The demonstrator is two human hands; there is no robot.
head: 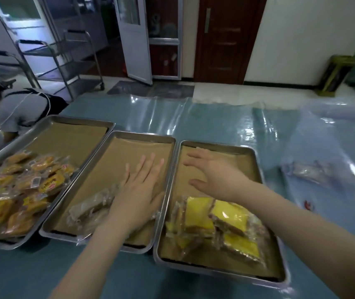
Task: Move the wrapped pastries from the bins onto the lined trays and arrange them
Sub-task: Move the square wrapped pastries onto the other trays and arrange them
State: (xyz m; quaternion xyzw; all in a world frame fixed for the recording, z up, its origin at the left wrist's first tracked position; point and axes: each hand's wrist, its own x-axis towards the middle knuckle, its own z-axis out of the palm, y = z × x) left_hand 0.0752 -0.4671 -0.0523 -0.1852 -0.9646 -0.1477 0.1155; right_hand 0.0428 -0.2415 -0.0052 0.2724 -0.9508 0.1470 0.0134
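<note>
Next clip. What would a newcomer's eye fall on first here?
Two open hands: the left hand spread over the middle tray, the right hand above the right tray. Then the colour: a heap of orange pastries in the left tray, and yellow packs at the right tray's near end.

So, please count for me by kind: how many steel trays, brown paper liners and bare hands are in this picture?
Rectangular steel trays: 3
Brown paper liners: 3
Bare hands: 2
Total: 8
</note>
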